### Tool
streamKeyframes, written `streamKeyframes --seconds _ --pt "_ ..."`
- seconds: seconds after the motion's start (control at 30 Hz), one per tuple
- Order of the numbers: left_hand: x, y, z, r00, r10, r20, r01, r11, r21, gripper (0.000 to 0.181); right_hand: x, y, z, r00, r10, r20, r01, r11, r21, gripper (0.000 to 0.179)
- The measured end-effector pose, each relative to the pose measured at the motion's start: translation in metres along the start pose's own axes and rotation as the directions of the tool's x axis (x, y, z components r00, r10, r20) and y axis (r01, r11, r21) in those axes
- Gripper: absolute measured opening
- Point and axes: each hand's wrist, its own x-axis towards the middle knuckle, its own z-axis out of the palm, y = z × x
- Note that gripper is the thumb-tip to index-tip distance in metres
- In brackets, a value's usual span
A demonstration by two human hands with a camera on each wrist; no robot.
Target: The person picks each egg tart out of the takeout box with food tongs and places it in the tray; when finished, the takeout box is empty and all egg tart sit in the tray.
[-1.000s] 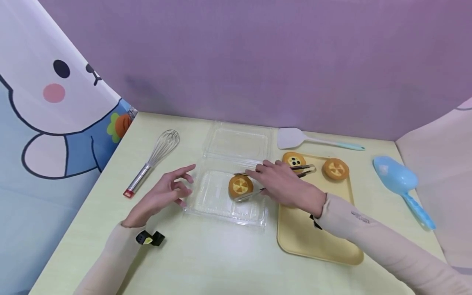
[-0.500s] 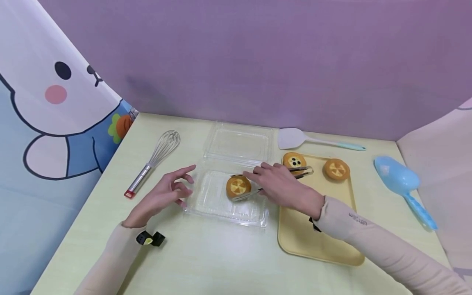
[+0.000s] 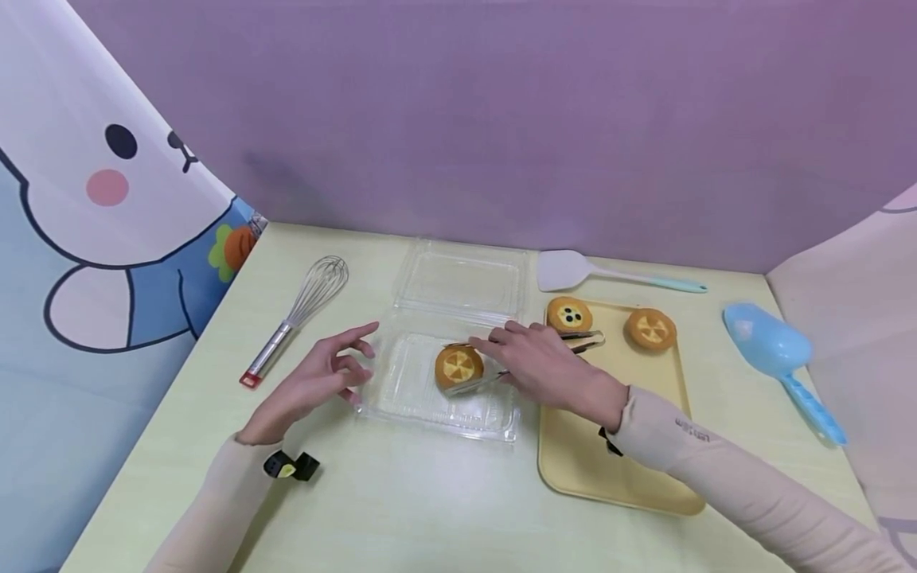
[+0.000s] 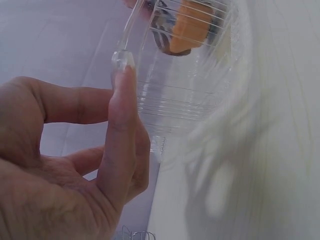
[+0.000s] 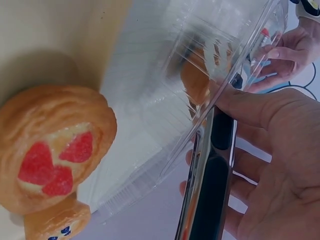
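My right hand [image 3: 548, 362] grips metal tongs [image 5: 212, 172] with dark grip panels. Their tips lie either side of a round pastry [image 3: 458, 367] with a wedge-patterned top, inside the base of an open clear plastic box [image 3: 411, 414]. In the right wrist view, that pastry [image 5: 194, 77] shows through the clear wall. My left hand [image 3: 325, 374] is at the box's left side, fingers loosely bent and apart. One fingertip [image 4: 125, 75] meets the clear rim in the left wrist view. The box's lid [image 3: 462, 278] lies folded back behind its base.
A yellow tray [image 3: 609, 469] at the right bears a pastry with dark dots [image 3: 569, 315] and another with wedge-shaped pieces [image 3: 652, 329]. A spatula [image 3: 566, 270] lies behind it, a blue scoop [image 3: 766, 342] farther right. A whisk [image 3: 308, 298] lies at the left.
The tongs and the pastry between their tips have shifted slightly left within the box, together with my right hand. My left hand stays in place.
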Motion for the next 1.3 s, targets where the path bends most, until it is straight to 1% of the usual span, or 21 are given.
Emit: streamKeyframes --seconds 0.13,0.37,0.57,0.67,0.8,0.9,1.1,1.3 --pt "0.001 -0.001 0.0 1.0 0.0 0.0 0.0 1.0 0.009 0.084 -0.003 -0.001 0.0 1.0 0.003 -0.025 -0.003 1.0 -0.006 0.068" --pt "0.002 -0.003 0.0 1.0 -0.004 0.001 0.004 1.0 0.022 0.084 -0.012 -0.001 -0.003 0.995 0.001 -0.104 -0.004 1.0 -0.028 0.07" --pt "0.004 -0.002 0.0 1.0 -0.01 0.004 0.01 1.0 0.017 0.083 -0.025 0.001 -0.005 0.984 -0.011 -0.18 0.005 0.999 -0.039 0.071" --pt "0.005 -0.002 -0.001 1.0 -0.006 0.006 0.005 1.0 0.02 0.083 -0.032 0.003 -0.007 0.977 -0.001 -0.211 -0.005 1.0 -0.029 0.071" --pt "0.005 -0.002 -0.001 1.0 -0.005 0.008 0.005 1.0 0.021 0.083 -0.044 0.006 -0.013 0.974 0.046 -0.22 -0.047 0.999 0.003 0.071" --pt "0.005 -0.003 -0.001 1.0 -0.012 0.005 0.012 1.0 0.024 0.082 -0.054 0.01 -0.018 0.97 0.085 -0.229 -0.085 0.996 0.008 0.073" --pt "0.005 -0.004 -0.003 1.0 -0.012 0.007 0.012 1.0 0.027 0.082 -0.078 0.024 -0.024 0.954 0.152 -0.26 -0.158 0.987 -0.003 0.072" --pt "0.004 -0.004 -0.003 1.0 -0.018 0.007 0.017 0.999 0.034 0.081 -0.108 0.039 -0.026 0.933 0.224 -0.283 -0.23 0.973 0.012 0.074"
